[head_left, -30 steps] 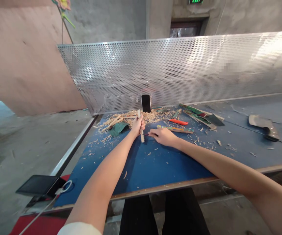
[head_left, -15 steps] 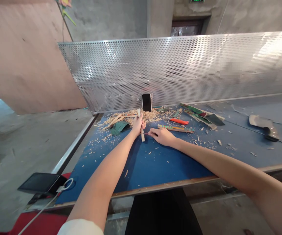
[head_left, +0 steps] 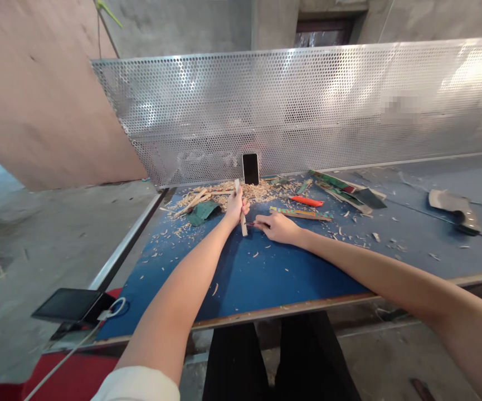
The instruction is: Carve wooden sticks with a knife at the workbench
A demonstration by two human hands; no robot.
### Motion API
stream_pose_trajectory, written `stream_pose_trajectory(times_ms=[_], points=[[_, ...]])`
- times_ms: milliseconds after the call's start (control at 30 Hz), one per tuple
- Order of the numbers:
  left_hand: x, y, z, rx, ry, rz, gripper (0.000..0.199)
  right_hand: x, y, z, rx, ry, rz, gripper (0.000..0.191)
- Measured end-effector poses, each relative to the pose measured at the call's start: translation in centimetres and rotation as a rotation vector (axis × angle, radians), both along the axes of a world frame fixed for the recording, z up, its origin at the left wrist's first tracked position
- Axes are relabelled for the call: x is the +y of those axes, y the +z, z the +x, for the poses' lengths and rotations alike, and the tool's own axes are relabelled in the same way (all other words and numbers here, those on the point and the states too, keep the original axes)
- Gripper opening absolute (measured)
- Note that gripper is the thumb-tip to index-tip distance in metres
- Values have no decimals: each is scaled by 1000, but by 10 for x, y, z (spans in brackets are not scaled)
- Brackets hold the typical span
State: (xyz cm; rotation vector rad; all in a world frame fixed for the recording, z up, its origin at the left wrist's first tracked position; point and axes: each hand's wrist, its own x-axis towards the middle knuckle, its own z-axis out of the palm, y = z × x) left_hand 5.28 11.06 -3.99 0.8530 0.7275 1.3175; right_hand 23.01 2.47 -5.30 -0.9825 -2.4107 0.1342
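My left hand [head_left: 235, 208] is wrapped round a pale wooden strip [head_left: 244, 227], which stands out above and below the fingers over the blue table [head_left: 241, 278]. To its right, my right hand [head_left: 277, 227] is closed on a thin, dark reddish tool [head_left: 251, 224] whose end meets the lower part of the strip. The tool's exact shape is too small to tell. Behind the hands lie wood shavings [head_left: 261, 192], and a dark green scrap [head_left: 204, 213] is left of my left hand.
A phone [head_left: 251, 169] leans upright against a perforated metal screen [head_left: 291, 106]. An orange-handled knife [head_left: 306, 201] and a patterned strip [head_left: 301, 214] lie behind my right hand. Green strips [head_left: 341, 188] and a curled sheet [head_left: 453, 209] are at the right. A tablet [head_left: 71, 304] sits front left.
The view has tilted down slightly, so the scene sits higher in the picture and more of the legs shows. Both hands keep their holds, and the tool still meets the strip.
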Motion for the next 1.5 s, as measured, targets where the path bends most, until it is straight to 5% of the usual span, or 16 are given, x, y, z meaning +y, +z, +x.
stream_pose_trajectory(times_ms=[400, 633, 933, 1200, 1500], points=[[-1, 0, 1, -37, 0, -15, 56, -5, 5, -1, -68, -16, -34, 27], [3, -1, -5, -62, 50, -21, 54, -17, 7, 3, -195, 137, 92, 28], [-1, -2, -4, -19, 70, 11, 51, -9, 5, -1, -63, 11, 67, 27], [10, -1, -10, -156, -15, -99, 34, -5, 16, -6, -312, -182, 16, 32], [11, 0, -13, -228, -12, -138, 41, -4, 29, -27, -443, -290, 23, 57]])
